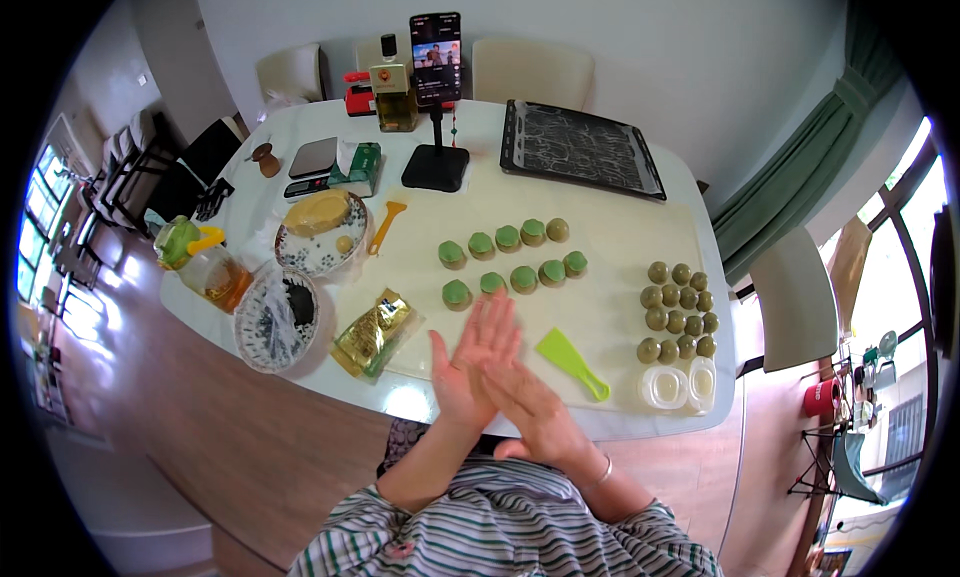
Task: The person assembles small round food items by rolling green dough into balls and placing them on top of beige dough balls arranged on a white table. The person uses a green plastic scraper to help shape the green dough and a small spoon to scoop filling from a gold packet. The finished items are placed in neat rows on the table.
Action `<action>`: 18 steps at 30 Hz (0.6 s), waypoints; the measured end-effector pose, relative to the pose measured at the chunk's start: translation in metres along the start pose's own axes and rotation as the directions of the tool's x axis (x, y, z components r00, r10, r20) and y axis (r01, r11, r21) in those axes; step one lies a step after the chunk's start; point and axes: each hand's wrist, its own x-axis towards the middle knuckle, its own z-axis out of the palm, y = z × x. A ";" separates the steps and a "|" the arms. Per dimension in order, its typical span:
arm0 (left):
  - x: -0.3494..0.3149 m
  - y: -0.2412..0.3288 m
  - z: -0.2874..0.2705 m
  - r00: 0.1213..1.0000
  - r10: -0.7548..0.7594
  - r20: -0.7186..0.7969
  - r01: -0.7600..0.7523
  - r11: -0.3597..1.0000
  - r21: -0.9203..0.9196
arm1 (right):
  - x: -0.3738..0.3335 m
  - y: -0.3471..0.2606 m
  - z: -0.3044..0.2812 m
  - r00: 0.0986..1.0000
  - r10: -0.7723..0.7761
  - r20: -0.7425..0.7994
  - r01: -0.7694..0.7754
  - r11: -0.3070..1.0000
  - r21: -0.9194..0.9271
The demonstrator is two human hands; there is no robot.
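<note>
In front of me, near the table's front edge, my left hand (463,375) is turned palm up with its fingers stretched out. Across its palm lies my right hand (537,420), fingers extended and touching the left. Whether anything small sits between the palms is hidden. Just beyond my fingertips are two rows of round dough balls, most with a bright green cap (492,282); one at the far row's right end is plain olive (558,229). A lime green scraper (570,362) lies to the right of my hands, and a gold foil packet (375,335) to the left.
Several olive balls (683,297) stand at the right, beside clear plastic tubs (664,388). A black baking tray (582,149) lies at the back. Leftward are bowls (243,324), a yellow dough lump (318,213), an orange spatula (387,227), a jug (205,267), a scale (314,158) and a phone stand (436,167).
</note>
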 end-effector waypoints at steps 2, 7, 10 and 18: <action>0.005 0.003 -0.003 0.993 0.117 -0.029 -0.115 0.991 0.062 | -0.009 -0.015 0.005 1.000 -0.003 0.018 0.002 0.999 0.033; -0.005 -0.013 0.001 0.995 -0.085 0.043 0.087 0.995 -0.048 | 0.004 -0.004 0.011 0.999 0.022 0.039 -0.022 1.000 0.012; 0.004 0.006 0.002 0.996 0.084 -0.003 -0.084 0.984 -0.157 | -0.008 -0.006 0.000 0.990 0.139 -0.013 -0.139 0.990 -0.007; -0.002 -0.016 -0.005 0.999 -0.048 -0.004 0.046 0.976 -0.212 | 0.006 0.007 0.000 0.992 0.125 -0.015 -0.119 0.971 0.205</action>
